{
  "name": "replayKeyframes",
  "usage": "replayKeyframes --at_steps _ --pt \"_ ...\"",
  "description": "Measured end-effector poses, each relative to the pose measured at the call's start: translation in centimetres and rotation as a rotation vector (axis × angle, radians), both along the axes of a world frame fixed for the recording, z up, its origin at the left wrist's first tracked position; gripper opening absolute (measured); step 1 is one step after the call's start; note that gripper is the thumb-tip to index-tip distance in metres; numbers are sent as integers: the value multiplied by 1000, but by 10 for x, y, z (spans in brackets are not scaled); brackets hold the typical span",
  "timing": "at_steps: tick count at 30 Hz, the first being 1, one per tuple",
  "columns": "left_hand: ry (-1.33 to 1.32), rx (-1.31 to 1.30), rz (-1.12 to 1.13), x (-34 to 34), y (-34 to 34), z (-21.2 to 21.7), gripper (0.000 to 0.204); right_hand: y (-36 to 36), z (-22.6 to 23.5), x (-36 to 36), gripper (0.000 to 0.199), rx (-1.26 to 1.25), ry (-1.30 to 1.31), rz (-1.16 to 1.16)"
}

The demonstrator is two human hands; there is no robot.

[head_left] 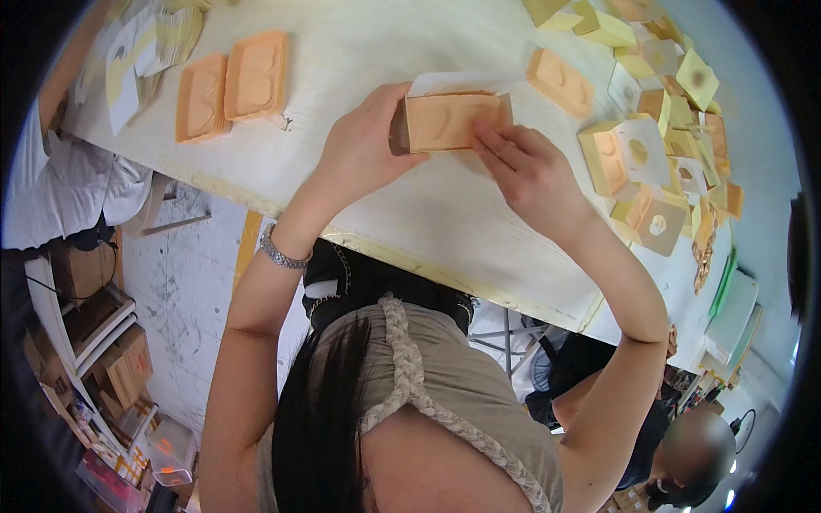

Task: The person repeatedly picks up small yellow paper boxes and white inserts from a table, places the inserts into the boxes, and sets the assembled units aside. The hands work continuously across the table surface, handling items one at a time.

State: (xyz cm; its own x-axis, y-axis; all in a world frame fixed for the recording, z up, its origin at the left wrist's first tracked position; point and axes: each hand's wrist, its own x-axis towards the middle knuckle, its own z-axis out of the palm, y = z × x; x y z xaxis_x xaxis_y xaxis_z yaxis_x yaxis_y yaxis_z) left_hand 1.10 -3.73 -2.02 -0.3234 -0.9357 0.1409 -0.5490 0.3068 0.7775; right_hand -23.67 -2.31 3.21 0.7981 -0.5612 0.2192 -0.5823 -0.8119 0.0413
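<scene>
A small open carton (451, 83) with a raised white flap is held above the table in front of me. A peach-coloured moulded tray insert (436, 125) with hollows lies inside it. My left hand (366, 141) grips the carton's left end, thumb along the near edge and fingers behind. With its fingers close together, my right hand (528, 167) presses on the right part of the tray insert; its fingertips cover that part. Just beyond the right hand, a loose peach tray (560, 83) rests on the table.
Two stacks of peach trays (256, 77) lie at the left, near flat yellow-and-white cartons (141, 56). Many assembled yellow boxes (637, 154) crowd the table's right side. Another person's sleeve (64, 179) shows at far left; a second person (697, 445) is at lower right.
</scene>
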Motion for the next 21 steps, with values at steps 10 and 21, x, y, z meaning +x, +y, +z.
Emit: replayKeyframes --at_steps 10,21 --pt "-61 -27 9 -3 5 1 77 2 -13 22 36 15 -19 -283" --pt "-31 -32 -26 -6 5 4 69 15 -21 49 36 117 -241 -207"
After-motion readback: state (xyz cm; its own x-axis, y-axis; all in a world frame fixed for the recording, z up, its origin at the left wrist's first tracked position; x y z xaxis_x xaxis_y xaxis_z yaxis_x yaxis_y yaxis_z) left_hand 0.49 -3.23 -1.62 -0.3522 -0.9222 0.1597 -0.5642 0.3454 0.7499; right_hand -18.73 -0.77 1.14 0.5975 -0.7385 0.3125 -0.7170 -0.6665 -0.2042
